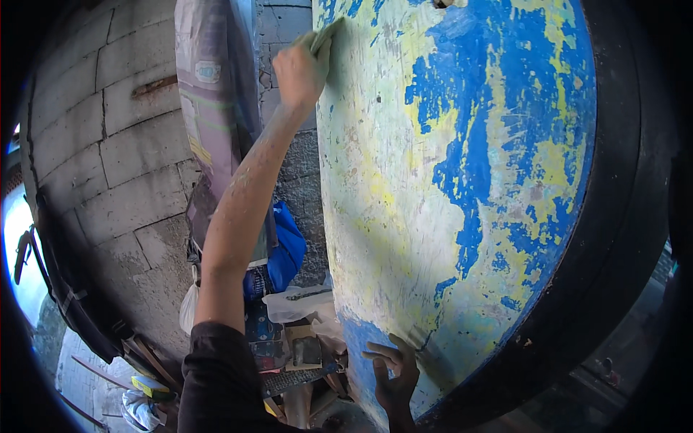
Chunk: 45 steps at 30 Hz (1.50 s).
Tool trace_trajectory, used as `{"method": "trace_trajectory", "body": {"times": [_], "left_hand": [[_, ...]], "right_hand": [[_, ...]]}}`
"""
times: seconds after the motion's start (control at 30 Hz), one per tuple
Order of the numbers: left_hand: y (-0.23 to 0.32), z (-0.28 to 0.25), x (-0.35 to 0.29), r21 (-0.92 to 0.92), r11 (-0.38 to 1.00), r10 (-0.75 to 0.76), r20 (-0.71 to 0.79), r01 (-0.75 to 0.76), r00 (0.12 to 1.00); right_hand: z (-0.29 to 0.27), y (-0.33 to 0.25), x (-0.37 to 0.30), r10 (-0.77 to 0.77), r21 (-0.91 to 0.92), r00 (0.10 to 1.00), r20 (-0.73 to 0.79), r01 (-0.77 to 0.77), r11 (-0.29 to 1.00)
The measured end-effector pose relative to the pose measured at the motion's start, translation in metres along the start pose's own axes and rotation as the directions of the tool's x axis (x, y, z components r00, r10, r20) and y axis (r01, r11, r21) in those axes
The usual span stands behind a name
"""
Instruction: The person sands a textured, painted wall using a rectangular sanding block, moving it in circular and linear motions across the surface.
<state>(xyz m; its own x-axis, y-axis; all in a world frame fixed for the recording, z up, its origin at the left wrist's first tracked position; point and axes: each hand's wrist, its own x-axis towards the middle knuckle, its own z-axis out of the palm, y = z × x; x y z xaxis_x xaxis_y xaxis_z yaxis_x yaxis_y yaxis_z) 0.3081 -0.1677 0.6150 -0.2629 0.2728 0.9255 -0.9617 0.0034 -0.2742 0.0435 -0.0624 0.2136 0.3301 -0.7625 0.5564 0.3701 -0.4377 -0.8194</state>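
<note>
A large curved panel [404, 180] stands before me, its worn paint a patchwork of white, yellow and blue. My left hand [299, 76] is raised at the panel's upper left edge. Its fingers are closed round a folded grey-green sheet [326, 36], whose kind I cannot make out for certain, and the sheet's tip meets the painted surface. Low down, my right hand [395, 375] is in front of the panel's blue lower part, fingers spread and slightly bent, holding nothing. Whether its fingertips touch the paint is unclear.
A thick black rim [613, 195] borders the panel on the right. Left of it hang a long wrapped bundle [209, 94] and a blue bag [289, 245], by a grey block wall [130, 137]. Below, clutter with a translucent plastic bag [296, 304] lies near my left arm.
</note>
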Motion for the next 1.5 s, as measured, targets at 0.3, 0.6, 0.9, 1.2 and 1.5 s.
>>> {"method": "trace_trajectory", "body": {"times": [0.3,0.6,0.9,1.2,1.5], "left_hand": [[-0.019,0.009,0.006,0.204,0.973,-0.097,-0.043,0.103,0.994],[-0.028,0.008,0.013,0.241,0.967,-0.072,-0.036,0.078,0.997],[-0.031,0.017,0.025,0.307,0.947,-0.087,-0.045,0.096,0.995],[0.031,-0.006,0.005,0.141,0.985,0.105,-0.066,-0.095,0.992],[0.066,-0.015,0.035,0.106,0.989,0.106,-0.056,-0.099,0.993]], "right_hand": [[-0.005,0.007,-0.012,0.010,-0.007,0.999,-0.034,-0.010,1.000],[-0.001,0.017,-0.013,0.108,0.020,0.994,0.009,-0.108,0.994],[-0.012,0.023,-0.027,0.130,0.059,0.992,-0.011,-0.129,0.990],[-0.028,0.042,-0.026,0.078,0.050,0.995,-0.067,-0.074,0.996],[-0.020,0.052,-0.023,0.116,0.061,0.993,-0.023,-0.114,0.992]]}}
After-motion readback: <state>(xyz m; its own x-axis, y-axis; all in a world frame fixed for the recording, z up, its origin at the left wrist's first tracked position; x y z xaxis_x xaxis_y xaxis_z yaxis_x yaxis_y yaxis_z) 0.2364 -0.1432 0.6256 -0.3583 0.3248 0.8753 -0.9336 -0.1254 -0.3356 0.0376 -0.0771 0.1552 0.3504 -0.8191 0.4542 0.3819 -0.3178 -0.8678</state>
